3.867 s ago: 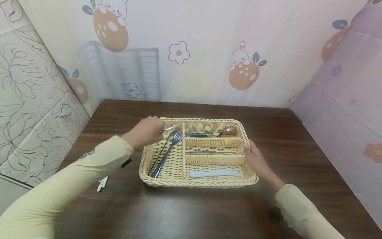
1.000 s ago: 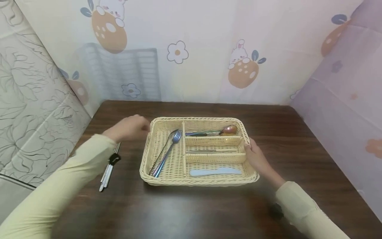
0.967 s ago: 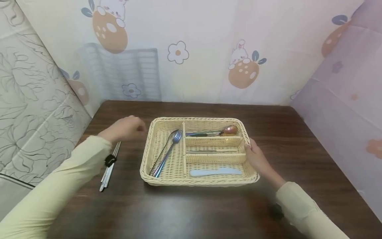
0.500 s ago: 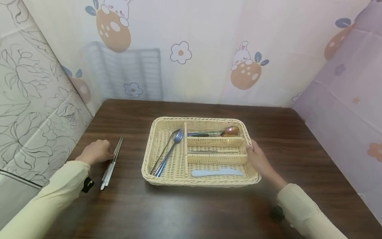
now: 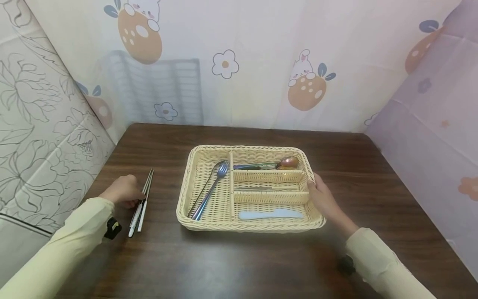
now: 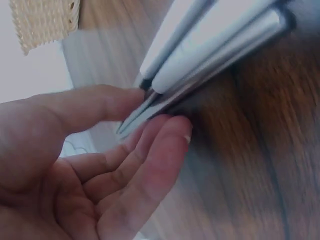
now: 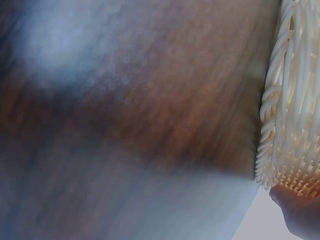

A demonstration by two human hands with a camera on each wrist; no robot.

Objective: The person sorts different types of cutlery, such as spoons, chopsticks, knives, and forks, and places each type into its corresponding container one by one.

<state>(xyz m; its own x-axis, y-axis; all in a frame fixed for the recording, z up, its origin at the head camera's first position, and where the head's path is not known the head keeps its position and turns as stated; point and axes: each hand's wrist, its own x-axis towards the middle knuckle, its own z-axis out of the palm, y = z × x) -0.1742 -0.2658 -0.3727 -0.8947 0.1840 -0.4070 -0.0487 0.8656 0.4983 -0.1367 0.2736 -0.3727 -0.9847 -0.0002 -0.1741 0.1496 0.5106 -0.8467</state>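
At the table's left my left hand (image 5: pixel 125 190) pinches among several slim metal chopsticks (image 5: pixel 142 216). Seen from the left wrist, the thumb (image 6: pixel 102 102) presses one side of the white-handled chopsticks (image 6: pixel 192 57), with curled fingers on the other side. A plain metal one lies along them. My right hand (image 5: pixel 324 202) grips the right rim of a cream woven cutlery basket (image 5: pixel 250 228); in the right wrist view, part of that hand (image 7: pixel 300 212) shows at the basket wall (image 7: pixel 295 100), most of it out of frame.
The basket's left compartment holds a bluish fork (image 5: pixel 210 193) and a thin dark utensil beside it. Copper spoons (image 5: pixel 287 162) lie in the back right compartment, thin sticks (image 5: pixel 254 189) in the middle, a white plastic knife (image 5: pixel 270 214) in front. Patterned cloth walls (image 5: pixel 254 99) border the table.
My left hand, earlier over the basket with a thin shiny utensil, then bare at its left side, has moved left and down to the chopsticks, which have shifted slightly. The right hand stays.
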